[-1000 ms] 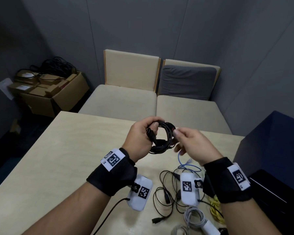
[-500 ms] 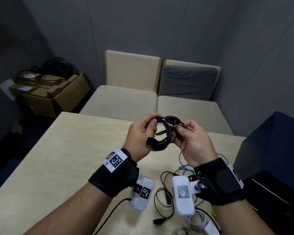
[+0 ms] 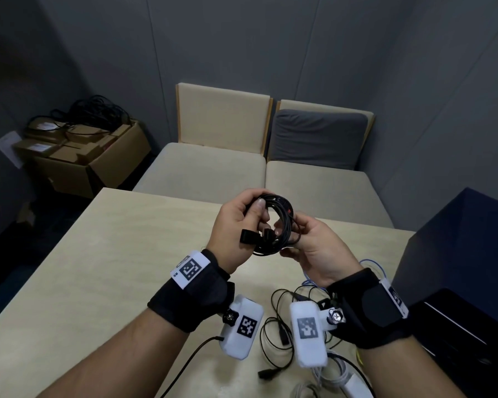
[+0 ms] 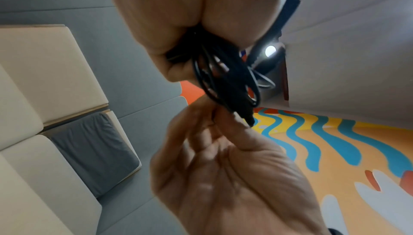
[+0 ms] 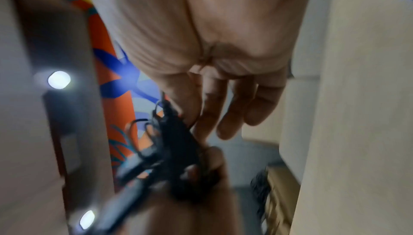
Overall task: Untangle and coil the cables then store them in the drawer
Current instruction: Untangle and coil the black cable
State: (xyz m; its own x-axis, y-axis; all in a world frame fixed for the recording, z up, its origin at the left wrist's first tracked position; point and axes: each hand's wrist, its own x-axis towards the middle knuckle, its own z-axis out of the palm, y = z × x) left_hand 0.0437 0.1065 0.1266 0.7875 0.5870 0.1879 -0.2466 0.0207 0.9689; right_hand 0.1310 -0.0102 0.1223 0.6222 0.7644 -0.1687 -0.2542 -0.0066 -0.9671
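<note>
A black cable (image 3: pixel 283 222) is wound into a small coil and held in the air above the table. My left hand (image 3: pixel 236 225) grips the coil's left side with thumb and fingers curled round the loops. A black plug (image 3: pixel 247 236) sticks out just below that thumb. My right hand (image 3: pixel 308 245) is turned palm up and its fingers pinch the coil's right side. In the left wrist view the coil (image 4: pixel 223 78) runs from my left fist down to the right hand's fingertips (image 4: pixel 225 124). The right wrist view is blurred, with the coil (image 5: pixel 178 150) dark between both hands.
Loose cables lie on the wooden table (image 3: pixel 98 268) under my wrists: a thin black one (image 3: pixel 276 340), a blue one (image 3: pixel 370 267), a white one (image 3: pixel 338 377). A dark cabinet (image 3: pixel 457 248) stands at the right. Beyond the table are a beige bench (image 3: pixel 213 170) and cardboard boxes (image 3: pixel 84 156).
My right hand has rolled palm up and shifted its hold on the coil's right side. The left hand keeps its grip, and the plug end now juts out below its thumb.
</note>
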